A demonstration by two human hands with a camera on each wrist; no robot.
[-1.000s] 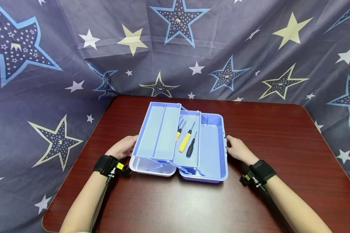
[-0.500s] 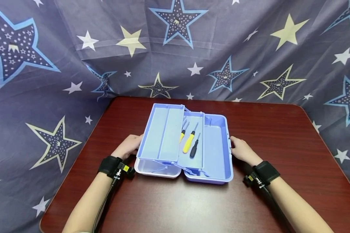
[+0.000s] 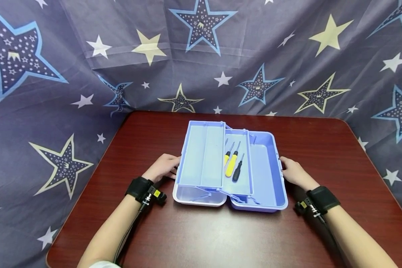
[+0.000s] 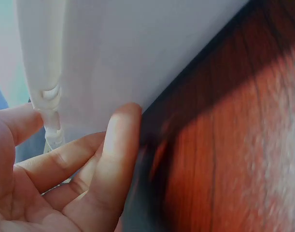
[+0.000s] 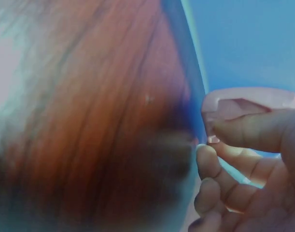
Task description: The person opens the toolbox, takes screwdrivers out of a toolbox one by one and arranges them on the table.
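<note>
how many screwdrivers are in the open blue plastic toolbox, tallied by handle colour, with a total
Yellow-and-black-handled screwdrivers: 2
Black-handled screwdriver: 1
Thin metal shaft, apparently a screwdriver's, handle hidden by the pale blue plastic upper tray: 1
Total: 4

Bright head view, soft wrist views
Glare whitens the near counter [image 3: 236,236]; the right wrist view blurs most.

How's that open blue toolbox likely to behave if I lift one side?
The toolbox may fold or swing, since its trays are fanned out sideways. The screwdrivers appear loose in one tray, so they'd probably slide or roll. Its thin, plastic-looking walls suggest it's fairly stiff and light for its size.
</note>
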